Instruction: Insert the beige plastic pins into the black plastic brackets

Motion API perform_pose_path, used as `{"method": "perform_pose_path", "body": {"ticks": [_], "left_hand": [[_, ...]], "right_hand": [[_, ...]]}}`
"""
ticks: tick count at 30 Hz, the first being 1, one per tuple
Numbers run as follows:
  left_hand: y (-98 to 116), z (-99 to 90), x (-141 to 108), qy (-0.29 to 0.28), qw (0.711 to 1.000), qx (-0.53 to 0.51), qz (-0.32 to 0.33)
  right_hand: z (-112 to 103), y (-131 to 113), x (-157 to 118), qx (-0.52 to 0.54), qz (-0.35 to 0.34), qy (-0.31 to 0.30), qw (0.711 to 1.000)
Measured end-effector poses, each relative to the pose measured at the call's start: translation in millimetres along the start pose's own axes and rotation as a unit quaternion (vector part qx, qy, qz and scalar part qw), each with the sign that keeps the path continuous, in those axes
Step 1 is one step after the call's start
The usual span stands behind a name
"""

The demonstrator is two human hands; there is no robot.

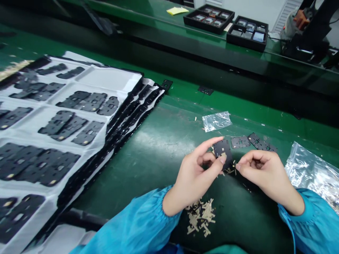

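Note:
My left hand (194, 173) grips a thin black plate (221, 147) by its edges, with the thumb across its lower part. A small tan piece shows on the plate beside the thumb. Just right of the plate, my right hand (266, 173) is closed in a pinch, thumb against forefinger; what it holds, if anything, is too small to make out. Small tan strips (230, 171) lie scattered beneath the plate. Behind my hands, a flat black plate (240, 142) lies beside another dark plate (261, 143), partly covered by my right hand.
A pile of tan scraps (201, 217) lies near my left sleeve. Stacked white-lined trays (108, 76) of black plates fill the left. A small clear bag (217, 121) lies behind my hands, a larger plastic bag (312, 169) at right. Black boxes (247, 44) stand on the back shelf.

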State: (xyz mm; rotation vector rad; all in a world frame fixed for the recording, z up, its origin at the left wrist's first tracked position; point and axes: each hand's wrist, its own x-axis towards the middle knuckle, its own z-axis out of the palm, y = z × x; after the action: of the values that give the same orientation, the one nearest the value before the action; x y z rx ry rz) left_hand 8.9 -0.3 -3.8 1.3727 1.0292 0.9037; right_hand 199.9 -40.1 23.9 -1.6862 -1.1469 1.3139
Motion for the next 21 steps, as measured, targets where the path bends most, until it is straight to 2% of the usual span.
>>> {"method": "perform_pose_path", "body": {"ticks": [9,21], "left_hand": [[0.3,2.4,-2.8,0.013,0.999,0.023,0.025],[-5.7,3.2,-4.5,0.014,0.996,0.057,0.061]], "right_hand": [[5.2,3.3,-1.7,-0.109,-0.072,0.062,0.989],[7.6,6.1,-3.1,-0.147,-0.109,0.066,0.981]]}}
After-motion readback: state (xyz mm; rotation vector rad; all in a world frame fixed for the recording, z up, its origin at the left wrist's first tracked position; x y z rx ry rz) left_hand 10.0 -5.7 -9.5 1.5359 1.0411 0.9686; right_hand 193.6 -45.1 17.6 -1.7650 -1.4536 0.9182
